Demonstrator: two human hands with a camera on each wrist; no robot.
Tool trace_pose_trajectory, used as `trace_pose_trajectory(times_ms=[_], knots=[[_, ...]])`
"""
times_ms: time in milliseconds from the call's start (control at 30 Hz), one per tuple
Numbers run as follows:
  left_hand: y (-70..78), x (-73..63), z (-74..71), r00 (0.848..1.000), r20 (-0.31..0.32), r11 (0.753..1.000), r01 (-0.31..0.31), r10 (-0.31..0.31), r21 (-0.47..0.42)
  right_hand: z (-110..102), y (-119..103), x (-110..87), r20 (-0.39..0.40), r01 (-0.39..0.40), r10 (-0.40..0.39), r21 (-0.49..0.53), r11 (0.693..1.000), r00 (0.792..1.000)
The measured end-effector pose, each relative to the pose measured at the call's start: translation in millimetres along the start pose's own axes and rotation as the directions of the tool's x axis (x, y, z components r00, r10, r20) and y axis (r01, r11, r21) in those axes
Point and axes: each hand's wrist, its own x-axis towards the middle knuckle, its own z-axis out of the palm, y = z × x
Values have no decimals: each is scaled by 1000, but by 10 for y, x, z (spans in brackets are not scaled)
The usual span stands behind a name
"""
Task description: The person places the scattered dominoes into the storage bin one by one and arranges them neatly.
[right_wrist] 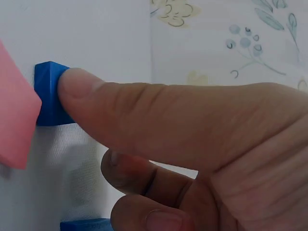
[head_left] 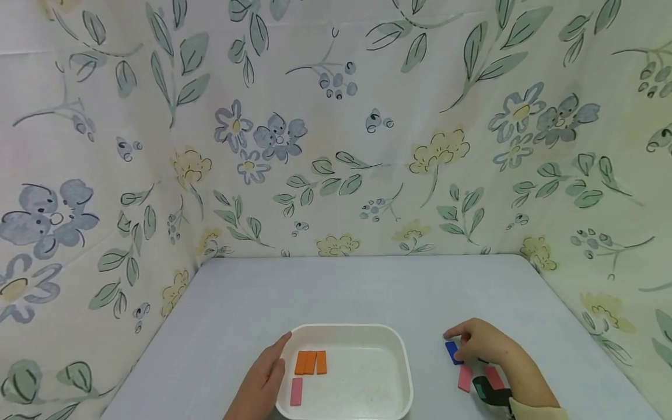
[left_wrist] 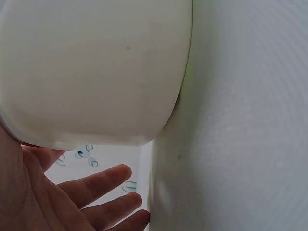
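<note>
My left hand (head_left: 259, 379) rests against the left side of a white tray (head_left: 408, 379). In the left wrist view the fingers (left_wrist: 108, 183) spread loosely beside the tray's outer wall (left_wrist: 96, 72). Inside the tray lie several orange rectangular pieces (head_left: 305, 363) in a row and one pink piece (head_left: 296, 391). To the right, my right hand (head_left: 485, 341) is over a blue rectangular piece (head_left: 451, 352). Its thumb (right_wrist: 79, 86) touches the piece, while the index fingertip reaches just past the far end. The other fingers are bent.
Pink pieces (head_left: 464, 378) lie under and near the right hand, and another blue piece (right_wrist: 85, 224) shows low in the right wrist view. A dark device (head_left: 490, 392) is at the right wrist. Floral cloth (head_left: 336, 146) encloses the white table (head_left: 346, 291) at the back and sides.
</note>
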Motion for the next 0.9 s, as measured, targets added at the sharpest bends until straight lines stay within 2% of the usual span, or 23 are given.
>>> trace_pose_trajectory(times_ms=[267,567,900], knots=[[10,4,2,1000,-2,1000,6,-6,-2,29,-31,31,-15,-2,1,-25,1000,1000],[7,-1,-7,1000,7,1000,4,-4,-12,21,-16,20,52,9,-11,34,999,999],[-14,30,-32,1000,13,999,-20,21,-31,24,2,-2,9,32,-32,61,998,999]])
